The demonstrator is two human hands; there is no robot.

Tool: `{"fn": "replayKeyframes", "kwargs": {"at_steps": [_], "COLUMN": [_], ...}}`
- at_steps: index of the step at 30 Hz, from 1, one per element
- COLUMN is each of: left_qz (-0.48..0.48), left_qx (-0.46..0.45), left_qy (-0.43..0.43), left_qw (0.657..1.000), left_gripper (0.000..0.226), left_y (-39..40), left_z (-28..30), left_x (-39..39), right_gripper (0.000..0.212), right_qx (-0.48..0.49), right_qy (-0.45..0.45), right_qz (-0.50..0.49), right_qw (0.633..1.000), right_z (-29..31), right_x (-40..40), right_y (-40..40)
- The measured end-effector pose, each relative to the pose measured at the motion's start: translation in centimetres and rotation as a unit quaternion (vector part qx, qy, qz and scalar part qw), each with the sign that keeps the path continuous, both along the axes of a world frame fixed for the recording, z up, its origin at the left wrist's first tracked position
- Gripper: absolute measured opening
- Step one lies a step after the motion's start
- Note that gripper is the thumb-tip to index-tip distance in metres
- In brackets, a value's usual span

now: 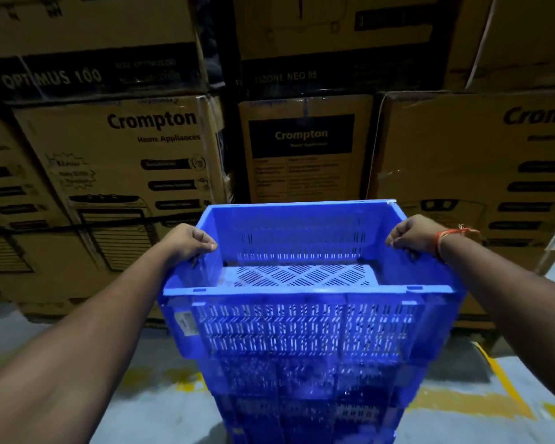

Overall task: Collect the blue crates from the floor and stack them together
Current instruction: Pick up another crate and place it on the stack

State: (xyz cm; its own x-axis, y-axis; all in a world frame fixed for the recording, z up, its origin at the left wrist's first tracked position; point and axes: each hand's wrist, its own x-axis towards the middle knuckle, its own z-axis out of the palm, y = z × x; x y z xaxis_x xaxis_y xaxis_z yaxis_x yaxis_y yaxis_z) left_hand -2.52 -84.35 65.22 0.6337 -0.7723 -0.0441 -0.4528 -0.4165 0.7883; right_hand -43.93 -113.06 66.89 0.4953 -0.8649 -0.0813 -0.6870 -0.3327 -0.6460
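Blue plastic top crate point(302, 328) is being held by both hands at its short-side rims. Left hand point(191, 241) is curling tight over the left rim, fingers wrapping to the outside wall, thumb side up. Right hand point(410, 237) is doing the same on the right rim, knuckles up, fingers closing over the edge. An orange thread band point(446, 238) is sitting on the right wrist. Both forearms are reaching in from the lower corners.

Crate is sitting level, open side up, slotted floor and vented walls showing, nothing inside. A small label point(185, 323) is stuck on its near-left corner. It is resting on top of a stack point(305, 398) of more blue crates directly below; lower ones are dark and blurred, count cannot be told.

Stack is standing on a grey floor point(141, 379) with worn yellow paint marks point(474, 403). Behind it, cardboard boxes point(135, 174) printed "Crompton" are piled in rows, close to the far rim of the crate.
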Motion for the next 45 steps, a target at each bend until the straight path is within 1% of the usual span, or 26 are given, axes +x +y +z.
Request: {"fn": "replayKeyframes", "kwargs": {"at_steps": [7, 15, 21, 26, 29, 35, 39, 42, 45], "left_qz": [-0.02, -0.011, -0.005, 0.003, -0.005, -0.009, -0.011, -0.011, -0.005], "left_qx": [0.008, -0.002, -0.01, -0.013, -0.021, -0.006, 0.014, 0.014, 0.015], "left_qy": [-0.005, 0.033, 0.037, 0.025, 0.019, 0.005, -0.018, -0.011, 0.002], "left_qw": [1.0, 0.999, 0.999, 1.0, 1.0, 1.0, 1.0, 1.0, 1.0], "left_gripper": [0.007, 0.008, 0.006, 0.005, 0.008, 0.016, 0.011, 0.01, 0.011], "left_y": [-3.7, -3.4, -2.8, -2.5, -2.8, -3.5, -3.3, -3.2, -3.3], "left_z": [-0.5, -0.8, -0.9, -1.5, -2.2, -1.7, -0.9, -0.6, -0.6], "left_x": [0.8, 0.5, 0.1, 0.2, 0.5, 1.0, 0.2, -0.1, -0.2], "right_gripper": [0.011, 0.013, 0.012, 0.011, 0.012, 0.013, 0.013, 0.012, 0.011], "right_qx": [-0.012, -0.008, -0.012, -0.013, -0.018, -0.026, -0.025, -0.046, -0.026], "right_qy": [0.03, 0.058, 0.076, 0.077, 0.073, 0.079, 0.083, 0.089, 0.07], "right_qz": [-0.011, 0.004, -0.002, -0.011, -0.005, -0.006, -0.018, -0.024, -0.012], "right_qw": [0.999, 0.998, 0.997, 0.997, 0.997, 0.997, 0.996, 0.995, 0.997], "right_z": [-0.8, -0.7, -0.4, 0.0, 0.2, 0.1, 0.1, -0.2, -0.3], "right_x": [0.4, 0.5, 0.4, 0.5, 0.0, 0.2, 0.4, 0.5, 0.2], "right_y": [-2.4, -2.2, -1.4, -0.6, 0.3, 0.4, 0.0, -0.4, -0.7]}}
